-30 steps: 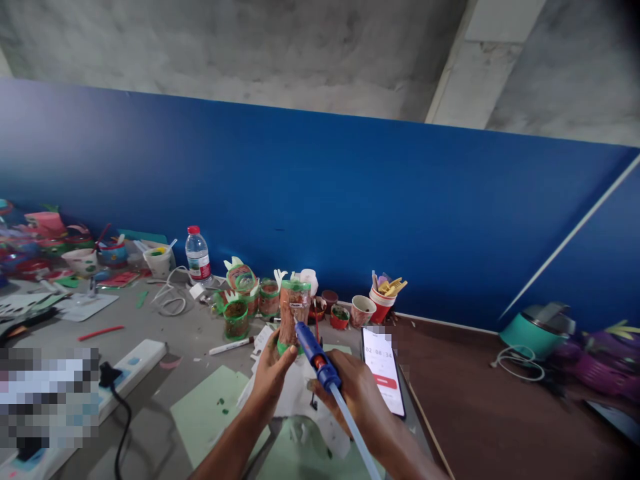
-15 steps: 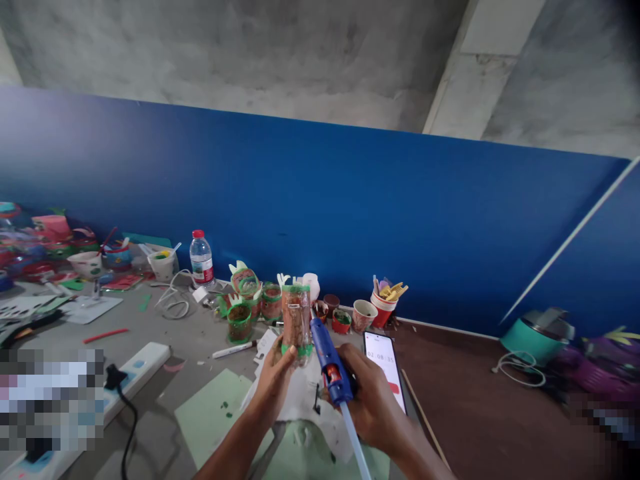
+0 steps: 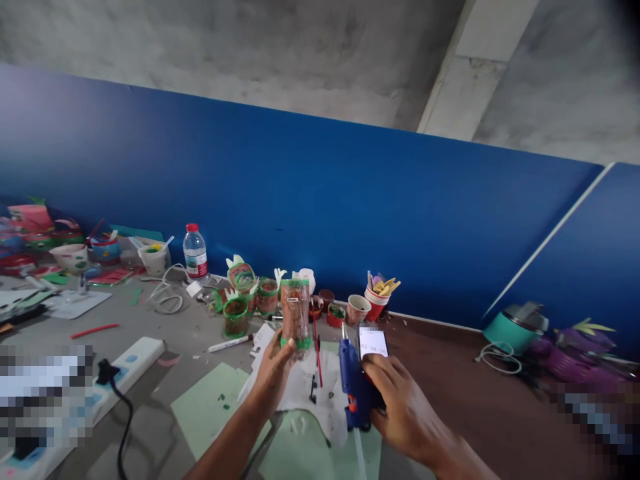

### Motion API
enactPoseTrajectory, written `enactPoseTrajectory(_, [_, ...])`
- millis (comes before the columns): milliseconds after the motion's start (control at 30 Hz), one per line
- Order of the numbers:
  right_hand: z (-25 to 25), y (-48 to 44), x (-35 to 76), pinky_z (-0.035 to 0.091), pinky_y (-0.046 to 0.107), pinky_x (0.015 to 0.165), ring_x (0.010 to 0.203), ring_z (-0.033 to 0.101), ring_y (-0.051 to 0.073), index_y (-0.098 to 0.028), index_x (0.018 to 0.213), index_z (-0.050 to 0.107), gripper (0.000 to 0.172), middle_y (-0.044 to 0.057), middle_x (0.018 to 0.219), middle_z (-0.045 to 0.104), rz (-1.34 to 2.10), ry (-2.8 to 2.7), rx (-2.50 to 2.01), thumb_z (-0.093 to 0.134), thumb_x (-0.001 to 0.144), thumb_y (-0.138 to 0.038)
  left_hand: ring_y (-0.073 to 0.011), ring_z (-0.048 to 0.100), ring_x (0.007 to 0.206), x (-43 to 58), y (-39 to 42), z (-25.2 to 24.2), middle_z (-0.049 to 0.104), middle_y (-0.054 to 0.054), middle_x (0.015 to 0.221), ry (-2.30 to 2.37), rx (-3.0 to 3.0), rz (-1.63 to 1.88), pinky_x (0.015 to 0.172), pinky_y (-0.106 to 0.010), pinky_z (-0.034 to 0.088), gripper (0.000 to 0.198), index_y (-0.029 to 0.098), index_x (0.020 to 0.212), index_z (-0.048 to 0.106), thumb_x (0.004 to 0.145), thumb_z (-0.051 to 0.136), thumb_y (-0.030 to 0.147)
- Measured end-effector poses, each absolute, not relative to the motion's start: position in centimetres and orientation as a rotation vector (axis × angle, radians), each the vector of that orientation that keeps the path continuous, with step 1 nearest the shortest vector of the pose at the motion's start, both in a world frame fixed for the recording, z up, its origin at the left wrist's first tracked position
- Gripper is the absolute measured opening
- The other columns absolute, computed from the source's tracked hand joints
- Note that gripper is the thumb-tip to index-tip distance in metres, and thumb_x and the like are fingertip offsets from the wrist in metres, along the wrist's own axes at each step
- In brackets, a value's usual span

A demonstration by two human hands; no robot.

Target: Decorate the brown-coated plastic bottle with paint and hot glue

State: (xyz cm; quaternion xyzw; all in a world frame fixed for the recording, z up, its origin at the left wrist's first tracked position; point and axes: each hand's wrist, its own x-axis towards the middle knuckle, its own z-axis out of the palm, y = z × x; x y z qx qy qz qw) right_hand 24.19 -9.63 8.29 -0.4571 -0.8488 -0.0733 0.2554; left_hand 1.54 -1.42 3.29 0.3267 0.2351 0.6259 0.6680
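My left hand [image 3: 274,367] is closed around the lower end of a clear plastic bottle piece [image 3: 296,310], painted brown with green bands at top and bottom, and keeps it upright. To its right, my right hand [image 3: 407,410] has its fingers curled round the handle side of a blue hot glue gun [image 3: 351,383]. The gun's nozzle points away from me, and a pale glue stick [image 3: 359,453] sticks out of its back. Just beyond the right fingers lies a phone [image 3: 373,341] showing a timer, partly covered by that hand. White paper [image 3: 320,413] lies beneath, with a thin red brush [image 3: 318,353] on it.
Small brown and green painted cups [image 3: 236,317] stand behind the left hand, near a water bottle [image 3: 195,253]. A red-and-white cup [image 3: 376,303] holds plastic cutlery. A power strip [image 3: 133,360] with a black cord lies at left, and green paper [image 3: 213,403] in front. A blue partition [image 3: 300,187] closes the back.
My right hand has moved the glue gun right, away from the painted bottle piece and towards the phone. The red brush now shows. My left hand still holds the bottle piece.
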Motion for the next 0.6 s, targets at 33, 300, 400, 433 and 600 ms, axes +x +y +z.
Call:
enactPoseTrajectory(33, [7.9,-9.8,24.7,0.050,0.042,0.079,0.090,0.056,0.028,-0.015,0.112,0.056,0.054,0.013,0.109,0.062,-0.237,-2.314,-1.240,0.055,0.059,-0.002,-0.0329,0.061,0.115,1.6,-1.4,3.3,0.069,-0.013,0.120,0.535,0.732,1.411,0.097,-0.046,0.045,0.057,0.021,0.115,0.063,0.065,0.080,0.043])
enactPoseTrajectory(300, [5.9,-11.3,28.0,0.049,0.042,0.084,0.090,0.056,0.027,-0.013,0.107,0.063,0.042,0.015,0.107,0.064,-0.199,-2.560,-1.189,0.057,0.066,-0.007,-0.0285,0.064,0.104,1.7,-1.5,3.6,0.072,-0.010,0.110,0.572,0.696,1.399,0.091,-0.041,0.047,0.059,0.021,0.117,0.062,0.064,0.082,0.040])
enactPoseTrajectory(400, [5.3,-11.6,28.9,0.048,0.042,0.084,0.091,0.057,0.027,-0.011,0.111,0.064,0.045,0.015,0.107,0.064,-0.105,-2.642,-1.276,0.056,0.067,-0.009,-0.0252,0.065,0.101,1.7,-1.5,3.6,0.073,-0.007,0.107,0.574,0.705,1.392,0.086,-0.037,0.048,0.054,0.022,0.115,0.062,0.066,0.081,0.038])
enactPoseTrajectory(433, [5.1,-11.6,29.1,0.047,0.043,0.087,0.093,0.057,0.027,-0.011,0.113,0.063,0.047,0.015,0.109,0.064,-0.062,-2.661,-1.320,0.056,0.067,-0.010,-0.0243,0.065,0.101,1.6,-1.5,3.6,0.072,-0.007,0.107,0.553,0.718,1.379,0.085,-0.036,0.048,0.052,0.023,0.115,0.062,0.068,0.080,0.037])
enactPoseTrajectory(600, [4.4,-11.6,29.1,0.045,0.043,0.091,0.098,0.057,0.028,-0.010,0.121,0.060,0.053,0.016,0.113,0.061,0.123,-2.751,-1.527,0.058,0.069,-0.013,-0.0222,0.065,0.099,1.6,-1.6,3.6,0.072,-0.005,0.109,0.536,0.739,1.345,0.085,-0.035,0.048,0.050,0.024,0.116,0.061,0.070,0.078,0.037])
